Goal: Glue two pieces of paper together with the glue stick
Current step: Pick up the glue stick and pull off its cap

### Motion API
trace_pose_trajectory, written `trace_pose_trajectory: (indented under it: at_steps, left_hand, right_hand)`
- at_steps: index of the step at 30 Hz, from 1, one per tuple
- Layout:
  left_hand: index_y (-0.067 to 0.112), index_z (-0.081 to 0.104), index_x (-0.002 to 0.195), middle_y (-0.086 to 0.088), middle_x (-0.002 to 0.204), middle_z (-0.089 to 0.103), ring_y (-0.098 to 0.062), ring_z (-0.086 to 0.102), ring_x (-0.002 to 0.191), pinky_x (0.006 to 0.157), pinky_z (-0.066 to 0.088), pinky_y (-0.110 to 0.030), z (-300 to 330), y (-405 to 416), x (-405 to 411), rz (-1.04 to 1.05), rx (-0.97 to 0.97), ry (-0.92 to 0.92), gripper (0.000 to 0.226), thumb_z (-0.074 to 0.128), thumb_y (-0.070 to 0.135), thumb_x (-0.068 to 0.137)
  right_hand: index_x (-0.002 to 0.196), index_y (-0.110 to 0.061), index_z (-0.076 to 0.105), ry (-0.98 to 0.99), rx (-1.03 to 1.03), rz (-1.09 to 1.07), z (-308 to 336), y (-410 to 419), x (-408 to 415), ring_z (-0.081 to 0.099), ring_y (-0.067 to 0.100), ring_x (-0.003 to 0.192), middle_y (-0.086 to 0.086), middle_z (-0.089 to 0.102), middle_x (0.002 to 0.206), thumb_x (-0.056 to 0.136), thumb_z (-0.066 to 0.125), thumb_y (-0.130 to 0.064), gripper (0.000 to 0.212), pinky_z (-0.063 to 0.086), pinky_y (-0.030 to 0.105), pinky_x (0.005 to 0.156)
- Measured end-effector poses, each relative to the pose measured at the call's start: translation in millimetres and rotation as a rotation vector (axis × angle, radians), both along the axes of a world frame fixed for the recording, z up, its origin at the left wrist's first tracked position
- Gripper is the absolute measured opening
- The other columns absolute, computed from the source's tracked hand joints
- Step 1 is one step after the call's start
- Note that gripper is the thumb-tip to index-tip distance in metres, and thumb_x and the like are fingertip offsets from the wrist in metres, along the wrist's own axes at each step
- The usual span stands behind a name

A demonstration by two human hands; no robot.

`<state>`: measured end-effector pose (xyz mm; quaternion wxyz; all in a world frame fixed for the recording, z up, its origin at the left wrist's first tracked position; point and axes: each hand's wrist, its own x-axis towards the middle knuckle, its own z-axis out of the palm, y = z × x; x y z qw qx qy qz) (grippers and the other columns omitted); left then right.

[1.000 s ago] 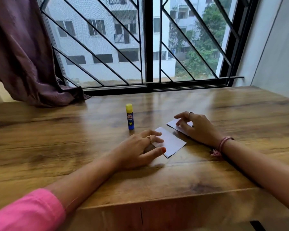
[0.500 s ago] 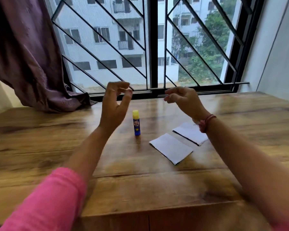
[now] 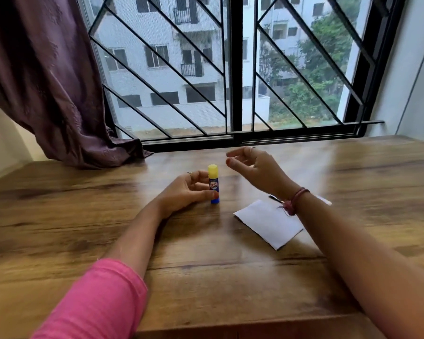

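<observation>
A single label is showing: a round badge on the blue body of the glue stick (image 3: 213, 185), just under its yellow cap. Its white letters are standing in two short lines and seem to be reading "fevi stik", though blur is making the first word uncertain. The thumb of the left hand (image 3: 185, 192) is covering the badge's lower edge.
</observation>
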<state>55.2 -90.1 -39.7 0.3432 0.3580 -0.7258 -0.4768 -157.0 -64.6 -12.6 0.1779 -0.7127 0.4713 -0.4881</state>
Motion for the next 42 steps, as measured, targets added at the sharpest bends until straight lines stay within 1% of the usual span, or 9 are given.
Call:
trace_pose_trajectory:
  at_steps: [4,8,13,16,21,24,31,37,42]
  left_hand:
    - [0.008,0.064,0.111,-0.011,0.102,0.073,-0.018,0.071,0.091,0.079,0.055,-0.023,-2.9,-1.5,-3.8,0.037,-0.077,-0.031,0.036,0.076,0.009,0.076]
    - [0.011,0.070,0.091,-0.004,0.079,0.076,-0.012,0.072,0.076,0.068,0.051,-0.016,-3.8,-0.2,-10.4,0.096,-0.142,-0.031,0.023,0.081,0.009,0.071]
    - [0.002,0.071,0.090,0.006,0.065,0.067,-0.001,0.059,0.056,0.057,0.045,-0.011,-2.6,2.6,-13.5,0.132,-0.271,-0.004,0.026,0.084,0.007,0.068]
    - [0.001,0.070,0.090,0.003,0.071,0.070,-0.005,0.064,0.064,0.064,0.051,-0.017,-1.6,3.1,-14.1,0.133,-0.289,0.003,0.026,0.083,0.008,0.069]
    - [0.007,0.068,0.095,-0.019,0.089,0.074,-0.035,0.070,0.088,0.084,0.054,-0.041,-1.1,2.1,-16.7,0.122,-0.252,-0.034,0.026,0.080,0.014,0.074]
    - [0.007,0.068,0.098,-0.016,0.087,0.074,-0.035,0.070,0.087,0.086,0.053,-0.045,-2.5,0.4,-16.7,0.127,-0.244,-0.069,0.026,0.079,0.017,0.076]
    - [0.012,0.068,0.092,-0.020,0.090,0.072,-0.031,0.069,0.081,0.079,0.056,-0.040,-4.5,-1.0,-17.5,0.151,-0.274,-0.064,0.020,0.079,0.014,0.076]
    - [0.011,0.068,0.082,0.000,0.072,0.067,-0.001,0.059,0.061,0.060,0.047,-0.013,-3.0,3.0,-20.2,0.153,-0.305,-0.038,0.020,0.084,0.012,0.069]
    - [0.013,0.067,0.086,-0.011,0.079,0.071,-0.012,0.066,0.069,0.064,0.053,-0.019,-4.3,1.7,-22.4,0.118,-0.253,-0.013,0.018,0.080,0.009,0.074]
  right_hand:
    - [0.114,-0.015,0.063,0.120,-0.056,0.014,-0.3,6.0,15.0,0.061,0.007,0.078,-0.009,0.064,0.091,0.084,0.067,-0.033,0.035,0.046,0.008,0.064]
    - [0.106,-0.015,0.067,0.157,-0.124,-0.030,-5.0,6.8,25.8,0.063,0.011,0.073,-0.003,0.068,0.091,0.081,0.071,-0.031,0.030,0.045,0.009,0.062]
    - [0.098,-0.012,0.069,0.147,-0.170,-0.073,-5.9,6.6,31.4,0.063,0.012,0.069,-0.008,0.065,0.084,0.080,0.073,-0.028,0.024,0.046,0.010,0.061]
    - [0.097,-0.009,0.068,0.189,-0.206,-0.081,-3.8,7.1,31.9,0.061,0.011,0.070,-0.006,0.063,0.082,0.081,0.072,-0.022,0.021,0.043,0.006,0.064]
    - [0.100,-0.006,0.069,0.212,-0.199,-0.079,-0.9,4.7,25.9,0.064,0.014,0.075,0.006,0.071,0.086,0.082,0.071,-0.017,0.021,0.046,0.010,0.069]
    - [0.103,-0.005,0.068,0.228,-0.212,-0.038,-1.1,5.3,24.7,0.062,0.010,0.077,0.006,0.071,0.091,0.083,0.068,-0.011,0.021,0.046,0.009,0.072]
    - [0.111,-0.009,0.066,0.204,-0.139,0.024,-2.0,5.6,21.2,0.068,0.012,0.085,0.004,0.072,0.095,0.085,0.068,-0.013,0.027,0.053,0.018,0.079]
    - [0.090,-0.010,0.069,0.259,-0.148,-0.165,-1.2,4.6,20.1,0.052,0.002,0.060,-0.004,0.061,0.071,0.076,0.076,-0.035,0.029,0.040,0.006,0.058]
    - [0.094,-0.004,0.070,0.317,-0.205,-0.110,0.8,3.3,19.9,0.051,0.012,0.068,0.004,0.062,0.080,0.080,0.072,-0.017,0.019,0.036,0.004,0.061]
